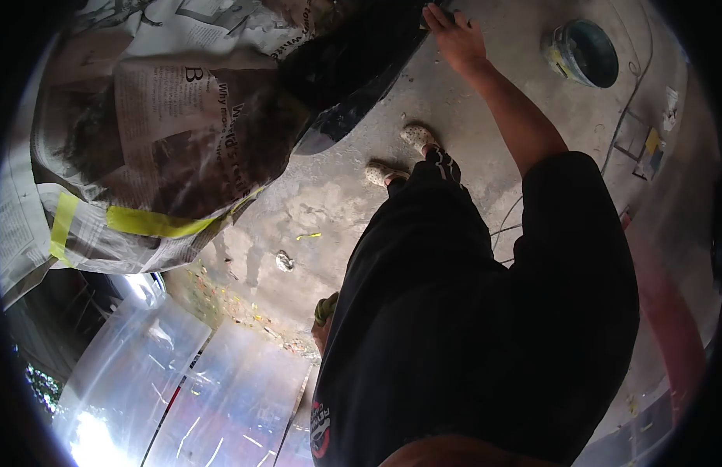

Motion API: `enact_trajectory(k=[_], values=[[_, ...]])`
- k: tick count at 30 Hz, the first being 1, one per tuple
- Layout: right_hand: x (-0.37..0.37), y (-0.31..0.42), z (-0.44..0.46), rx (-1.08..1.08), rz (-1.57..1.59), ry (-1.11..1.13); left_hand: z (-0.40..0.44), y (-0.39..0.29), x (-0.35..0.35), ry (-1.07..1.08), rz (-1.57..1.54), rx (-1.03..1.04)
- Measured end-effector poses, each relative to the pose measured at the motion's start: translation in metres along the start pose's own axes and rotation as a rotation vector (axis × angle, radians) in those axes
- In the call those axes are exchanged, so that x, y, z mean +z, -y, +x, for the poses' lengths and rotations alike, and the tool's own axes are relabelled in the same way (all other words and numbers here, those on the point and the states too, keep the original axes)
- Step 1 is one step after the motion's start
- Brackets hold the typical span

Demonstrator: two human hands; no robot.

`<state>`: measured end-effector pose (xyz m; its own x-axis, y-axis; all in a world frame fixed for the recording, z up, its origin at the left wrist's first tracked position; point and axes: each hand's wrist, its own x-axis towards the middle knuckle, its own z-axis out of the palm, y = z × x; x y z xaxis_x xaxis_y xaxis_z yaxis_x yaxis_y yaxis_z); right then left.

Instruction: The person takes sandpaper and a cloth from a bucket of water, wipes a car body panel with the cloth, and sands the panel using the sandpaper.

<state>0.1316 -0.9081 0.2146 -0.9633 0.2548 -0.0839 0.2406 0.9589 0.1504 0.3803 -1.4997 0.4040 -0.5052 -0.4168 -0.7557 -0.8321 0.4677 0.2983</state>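
Through my feed I look down on a stained concrete floor point(330, 183), scattered with flakes and scraps; a dark bucket point(583, 53) sits on it at upper right, near a thin cable point(619, 121), and shiny, translucent panels point(228, 389) catch glare at lower left; a crumpled pale wad point(284, 261) lies near a yellow scrap point(308, 236). At upper left, wrinkled newspaper point(162, 117) wraps a bulky, rounded form, held by flat yellow-green tape point(154, 223); beside it runs a smooth, glossy black panel point(353, 97) with a curved edge; the clogs point(414, 138) below are pale and patterned.

My right hand point(457, 40) has an open grip, fingers extended at the panel's upper end; I can't tell whether they pinch anything there; my left hand point(320, 336), mostly hidden by the black shirt point(470, 327), has its grip closed on a bunched green cloth point(325, 309), low at my side, well apart from the black panel.
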Motion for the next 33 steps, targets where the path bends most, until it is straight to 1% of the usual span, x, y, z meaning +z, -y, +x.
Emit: enact_trajectory(k=[1, 2, 4, 6, 7, 9, 10, 12, 13, 14, 16, 17, 20, 23, 26, 29, 32, 33], values=[[-0.003, -0.003, 0.005, 0.054, -0.004, 0.014, -0.003, -0.005, 0.000, 0.000, -0.008, -0.002], [0.002, 0.014, -0.001, 0.082, 0.054, -0.021, -0.005, -0.011, 0.001, 0.009, -0.036, 0.018], [0.004, 0.068, -0.028, -0.040, 0.132, -0.014, -0.021, -0.048, 0.019, 0.047, -0.152, 0.091], [0.003, 0.119, -0.064, -0.189, 0.271, -0.073, -0.009, -0.043, 0.019, 0.096, -0.090, 0.124], [0.002, 0.116, -0.063, -0.240, 0.246, -0.078, -0.006, -0.042, 0.017, 0.117, -0.055, 0.140], [0.001, 0.093, -0.055, -0.333, 0.196, -0.088, -0.009, -0.045, 0.019, 0.104, -0.109, 0.133], [0.003, 0.073, -0.041, -0.243, 0.113, -0.125, -0.010, -0.051, 0.023, 0.100, -0.141, 0.131], [-0.002, 0.043, -0.014, -0.141, 0.054, -0.101, -0.012, -0.056, 0.022, 0.052, -0.075, 0.063], [-0.004, 0.037, -0.008, -0.093, 0.025, -0.090, -0.013, -0.056, 0.020, 0.026, -0.044, 0.028], [-0.003, 0.049, -0.010, -0.051, 0.052, -0.110, -0.007, -0.046, 0.014, -0.003, -0.008, 0.029], [-0.009, 0.097, -0.041, -0.180, 0.167, -0.030, 0.014, -0.011, 0.007, -0.058, 0.060, 0.036], [-0.011, 0.111, -0.051, -0.247, 0.223, 0.010, 0.017, -0.006, 0.010, -0.056, 0.048, 0.038], [-0.004, 0.115, -0.062, -0.421, 0.258, -0.086, 0.014, 0.008, 0.009, -0.065, 0.030, 0.030], [-0.006, 0.067, -0.017, -0.248, 0.083, -0.041, 0.022, 0.019, 0.009, -0.071, 0.061, 0.010], [-0.009, 0.061, 0.004, -0.168, 0.125, -0.015, 0.026, 0.036, 0.009, -0.077, 0.082, -0.007], [-0.021, 0.111, -0.040, -0.374, 0.207, 0.019, 0.030, 0.049, 0.010, -0.065, 0.071, -0.014], [-0.005, 0.103, -0.039, -0.524, 0.156, -0.117, 0.030, 0.063, 0.009, -0.060, 0.066, -0.021], [-0.009, 0.089, -0.025, -0.469, 0.071, -0.067, 0.032, 0.066, 0.008, -0.060, 0.066, -0.020]])
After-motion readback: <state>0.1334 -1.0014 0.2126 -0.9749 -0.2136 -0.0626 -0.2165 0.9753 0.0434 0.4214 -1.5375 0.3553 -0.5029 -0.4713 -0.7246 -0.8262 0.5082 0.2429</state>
